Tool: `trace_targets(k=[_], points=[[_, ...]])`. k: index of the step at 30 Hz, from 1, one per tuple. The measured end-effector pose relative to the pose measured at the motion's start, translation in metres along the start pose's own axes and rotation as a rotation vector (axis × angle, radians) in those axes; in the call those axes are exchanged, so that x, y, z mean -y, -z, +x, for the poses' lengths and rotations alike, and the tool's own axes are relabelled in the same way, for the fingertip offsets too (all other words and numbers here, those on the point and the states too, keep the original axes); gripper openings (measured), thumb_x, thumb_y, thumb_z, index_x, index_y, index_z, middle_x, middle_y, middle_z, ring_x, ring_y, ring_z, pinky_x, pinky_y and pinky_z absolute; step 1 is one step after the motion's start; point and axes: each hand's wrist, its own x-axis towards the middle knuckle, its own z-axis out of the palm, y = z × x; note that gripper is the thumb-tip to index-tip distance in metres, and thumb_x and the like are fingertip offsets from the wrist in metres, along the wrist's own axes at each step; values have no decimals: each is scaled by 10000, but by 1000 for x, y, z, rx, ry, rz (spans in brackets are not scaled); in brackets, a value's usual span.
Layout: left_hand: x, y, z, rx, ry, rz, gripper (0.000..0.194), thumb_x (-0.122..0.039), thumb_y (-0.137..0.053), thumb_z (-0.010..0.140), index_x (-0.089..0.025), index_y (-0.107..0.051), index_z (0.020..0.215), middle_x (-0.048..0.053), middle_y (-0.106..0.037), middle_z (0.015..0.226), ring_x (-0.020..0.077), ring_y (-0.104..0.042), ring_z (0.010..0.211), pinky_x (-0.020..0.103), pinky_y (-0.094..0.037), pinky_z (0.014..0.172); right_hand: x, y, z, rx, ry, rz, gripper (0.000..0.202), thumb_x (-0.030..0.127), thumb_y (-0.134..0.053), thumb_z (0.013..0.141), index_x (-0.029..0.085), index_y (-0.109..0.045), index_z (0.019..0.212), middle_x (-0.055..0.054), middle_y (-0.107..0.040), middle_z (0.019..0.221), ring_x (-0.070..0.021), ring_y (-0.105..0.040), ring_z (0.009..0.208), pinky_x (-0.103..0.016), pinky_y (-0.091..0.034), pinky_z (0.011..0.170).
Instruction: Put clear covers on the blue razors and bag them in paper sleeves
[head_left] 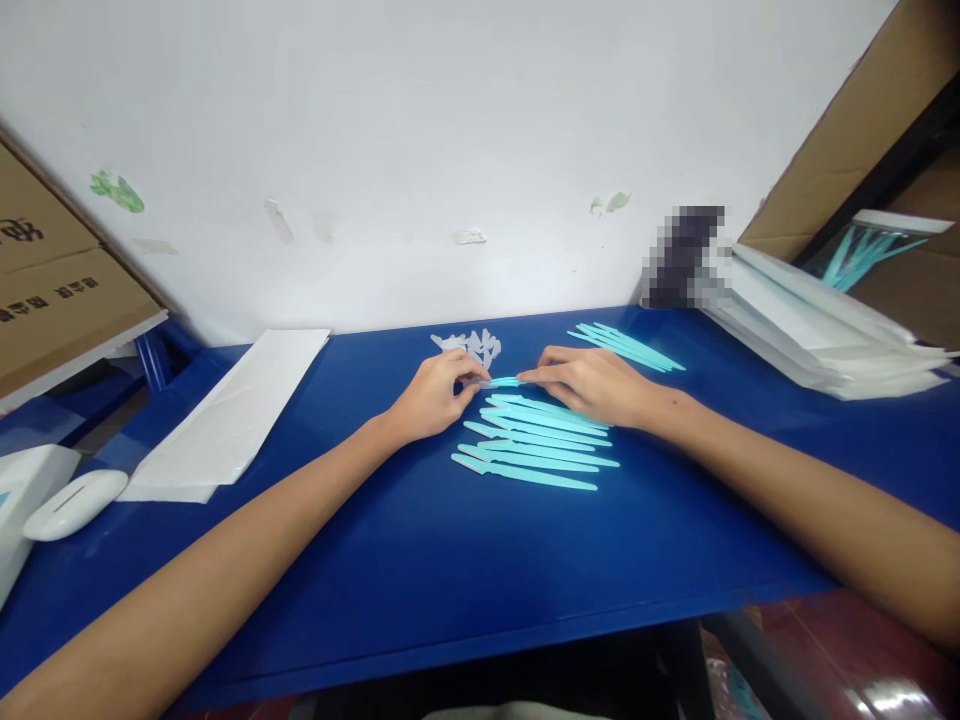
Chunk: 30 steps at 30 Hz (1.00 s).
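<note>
Above a row of several turquoise eyebrow razors point(536, 460) on the blue table, both hands meet at one more eyebrow razor point(504, 382). My left hand point(439, 392) pinches its blade end between thumb and fingers; whether a cap is there too is hidden. Closed around the handle end, my right hand point(592, 385) covers most of the handle. Just behind my left hand lies a small pile of whitish translucent blade caps point(472, 345). Farther right, beyond my right hand, more turquoise razors point(626, 345) lie in a loose bunch.
White sheets or bags point(232, 410) lie on the left of the blue table point(390, 590), near a white rounded device point(75, 505). Stacked white packaging point(832, 330) sits at right. A cardboard box point(67, 280) stands far left, and a clear bag of razors point(870, 250) far right.
</note>
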Motion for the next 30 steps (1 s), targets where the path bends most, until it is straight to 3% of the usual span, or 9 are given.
trace_targets(k=[14, 23, 30], points=[[1, 0, 0, 4, 154, -292, 220, -122, -635, 893, -133, -696, 1104, 103, -728, 1102, 192, -709, 984, 358, -607, 920, 2, -3, 1, -87, -9, 10, 413, 260, -415, 1015, 239, -719, 1294, -95, -693, 1054, -171, -616, 748, -302, -417, 618], [-1, 0, 1, 14, 188, -333, 204, -118, -658, 890, -131, -698, 1090, 96, -735, 1076, 188, -716, 977, 365, -600, 949, -2, -6, 2, -39, 9, 25, 426, 241, -403, 1014, 268, -714, 1304, -81, -693, 1075, -166, -609, 737, -305, -422, 630], [6, -2, 7, 39, 274, -476, 196, -96, -715, 829, -120, -710, 1024, 100, -739, 1041, 202, -719, 976, 411, -598, 962, 9, -11, 14, -29, 52, 97, 452, 183, -394, 1001, 254, -687, 1337, -85, -681, 1074, -174, -611, 773, -310, -429, 666]])
